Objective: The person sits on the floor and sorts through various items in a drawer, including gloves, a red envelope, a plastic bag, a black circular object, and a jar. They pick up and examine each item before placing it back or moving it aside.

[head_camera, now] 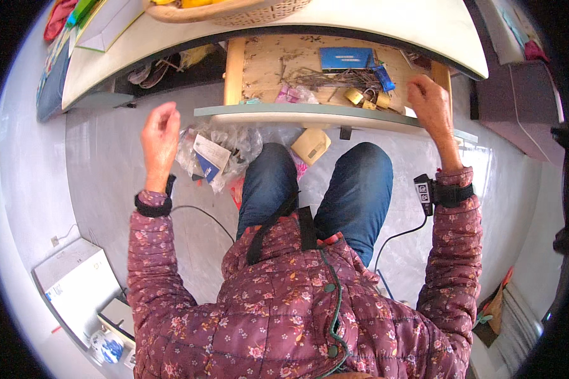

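Observation:
My left hand (160, 142) is held up to the left of an open wooden drawer (261, 71), its fingers curled in and nothing seen in them. Over the drawer's front right corner is my right hand (430, 106), its fingers bent; whether it holds something small is hidden. Inside the drawer lie a blue booklet (346, 58), a heap of thin rusty rods (332, 78), several brass padlocks (353, 96), a blue packet (384, 78) and a pink-and-clear plastic wrapper (294, 94). Dark debris is scattered over the drawer bottom.
A wicker basket (227, 12) stands on the tabletop (384, 19). Under the drawer front, clear plastic bags (246, 139), a blue-and-white paper (211, 158) and a tan packet (311, 146) lie on the floor. Cables (398, 234) hang near both wrists.

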The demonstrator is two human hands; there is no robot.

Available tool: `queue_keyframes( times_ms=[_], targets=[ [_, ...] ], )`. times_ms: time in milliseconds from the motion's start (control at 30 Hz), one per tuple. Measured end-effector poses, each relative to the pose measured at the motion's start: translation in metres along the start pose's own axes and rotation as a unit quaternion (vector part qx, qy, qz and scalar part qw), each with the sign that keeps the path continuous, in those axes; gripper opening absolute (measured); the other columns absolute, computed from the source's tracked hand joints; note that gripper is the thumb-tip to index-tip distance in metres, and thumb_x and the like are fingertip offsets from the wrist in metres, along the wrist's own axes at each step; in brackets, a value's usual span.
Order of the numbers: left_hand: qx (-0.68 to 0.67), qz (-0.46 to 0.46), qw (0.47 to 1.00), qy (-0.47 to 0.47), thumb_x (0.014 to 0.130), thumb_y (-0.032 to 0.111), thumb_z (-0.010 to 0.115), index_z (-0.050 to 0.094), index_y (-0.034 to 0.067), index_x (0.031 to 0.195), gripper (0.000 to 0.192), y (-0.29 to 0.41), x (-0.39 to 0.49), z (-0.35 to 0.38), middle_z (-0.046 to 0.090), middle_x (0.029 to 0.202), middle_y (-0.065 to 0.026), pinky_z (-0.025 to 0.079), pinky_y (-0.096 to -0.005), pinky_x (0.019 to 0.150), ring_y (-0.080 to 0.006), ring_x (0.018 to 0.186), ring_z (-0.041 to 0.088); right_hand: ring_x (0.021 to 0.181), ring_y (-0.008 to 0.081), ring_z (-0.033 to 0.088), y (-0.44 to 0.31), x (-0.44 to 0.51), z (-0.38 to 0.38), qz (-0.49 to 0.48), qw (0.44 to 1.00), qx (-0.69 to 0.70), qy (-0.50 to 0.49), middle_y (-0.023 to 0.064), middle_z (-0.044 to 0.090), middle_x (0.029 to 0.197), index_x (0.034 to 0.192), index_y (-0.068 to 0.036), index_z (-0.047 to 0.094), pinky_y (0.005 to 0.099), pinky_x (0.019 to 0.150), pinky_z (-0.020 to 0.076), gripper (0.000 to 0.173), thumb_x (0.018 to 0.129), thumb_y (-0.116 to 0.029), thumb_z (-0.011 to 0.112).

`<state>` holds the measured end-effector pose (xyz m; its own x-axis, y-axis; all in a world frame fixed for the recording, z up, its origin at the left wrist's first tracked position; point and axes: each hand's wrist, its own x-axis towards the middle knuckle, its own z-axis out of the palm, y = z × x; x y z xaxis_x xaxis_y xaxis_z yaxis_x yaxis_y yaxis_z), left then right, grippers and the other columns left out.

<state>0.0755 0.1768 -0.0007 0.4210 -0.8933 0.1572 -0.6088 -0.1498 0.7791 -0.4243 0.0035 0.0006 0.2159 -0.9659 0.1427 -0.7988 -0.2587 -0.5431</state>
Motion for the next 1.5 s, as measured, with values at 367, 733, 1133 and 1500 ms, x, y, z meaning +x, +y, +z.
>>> queue_keyframes(
  times_ms=[367, 733, 1133, 1500],
  targets=[
    [0.262, 0.26, 0.749, -0.55, 0.087, 0.027, 0.057, 0.048, 0.001, 0.133, 0.053, 0.157, 0.097, 0.251, 0.051, 0.127, -0.0252, 0.039, -0.0469, 0.103, -0.0376, 0.121, 0.048, 0.09, 0.0423, 0.065, 0.02, -0.007, -0.008, 0.147, 0.98, -0.116, -0.064, 0.0233, 0.068, 0.089, 0.092, -0.007, 0.072, 0.0493, 0.08, 0.0515, 0.027, 0.082, -0.026, 0.056],
    [0.199, 0.207, 0.842, -0.456, 0.071, 0.025, 0.077, 0.037, 0.002, 0.143, 0.085, 0.087, 0.143, 0.378, 0.049, 0.139, -0.0221, 0.043, -0.0403, 0.102, -0.0312, 0.123, 0.052, 0.079, 0.043, 0.064, 0.01, -0.012, -0.009, 0.116, 0.99, -0.079, 0.0, 0.0239, 0.066, 0.079, 0.082, -0.004, 0.071, 0.0503, 0.075, 0.0515, 0.023, 0.082, -0.022, 0.056],
    [0.145, 0.487, 0.772, -0.381, 0.073, 0.003, 0.061, 0.058, 0.003, 0.088, 0.015, 0.148, 0.088, 0.288, 0.062, 0.085, -0.0169, 0.048, -0.0476, 0.072, -0.0403, 0.084, 0.06, 0.077, 0.0437, 0.064, 0.014, -0.012, -0.008, 0.084, 0.994, -0.069, 0.028, 0.0245, 0.065, 0.077, 0.08, -0.003, 0.069, 0.0518, 0.072, 0.051, 0.022, 0.081, -0.021, 0.056],
    [-0.026, 0.095, 0.905, -0.414, 0.08, 0.009, 0.07, 0.058, 0.002, 0.11, 0.033, 0.184, 0.074, 0.155, 0.063, 0.095, -0.0011, 0.05, -0.0292, 0.079, -0.0089, 0.087, 0.058, 0.087, 0.0424, 0.065, 0.016, -0.012, -0.009, 0.095, 0.992, -0.082, -0.011, 0.0232, 0.067, 0.089, 0.091, -0.008, 0.071, 0.0496, 0.078, 0.0513, 0.028, 0.085, -0.027, 0.053]
  ],
)
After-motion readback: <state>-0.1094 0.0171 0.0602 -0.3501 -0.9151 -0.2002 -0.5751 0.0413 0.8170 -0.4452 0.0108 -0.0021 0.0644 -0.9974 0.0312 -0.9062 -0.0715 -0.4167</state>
